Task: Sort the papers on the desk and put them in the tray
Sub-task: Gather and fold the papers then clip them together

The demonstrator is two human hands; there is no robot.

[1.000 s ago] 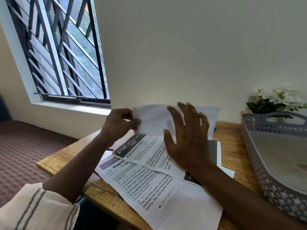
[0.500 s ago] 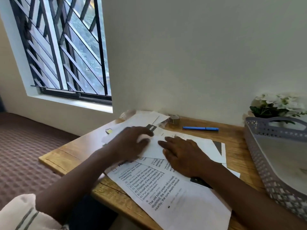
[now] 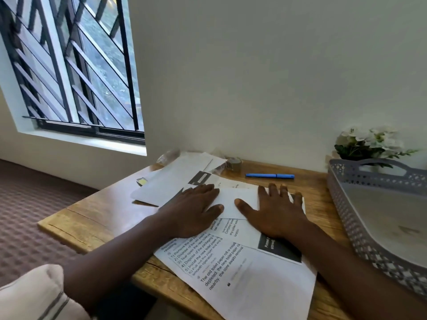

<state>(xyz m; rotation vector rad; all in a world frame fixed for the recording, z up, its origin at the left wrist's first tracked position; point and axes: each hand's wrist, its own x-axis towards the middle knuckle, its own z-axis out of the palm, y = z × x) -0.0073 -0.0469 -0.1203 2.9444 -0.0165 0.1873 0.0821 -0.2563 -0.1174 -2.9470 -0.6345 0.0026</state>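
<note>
Beyond the right hand [image 3: 276, 215], whose fingers are spread flat on the papers [image 3: 240, 269], a grey tray [image 3: 351, 204] is seen, seemingly empty. Left hand [image 3: 196, 210] fingers are pressed down together; a blue pen [image 3: 269, 176] lies past the fingertips.

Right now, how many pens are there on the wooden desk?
1. A blue pen lies on the light wooden desk near the wall, beyond the right hand and left of the grey perforated plastic tray. Others may be hidden under the white printed papers.
</note>
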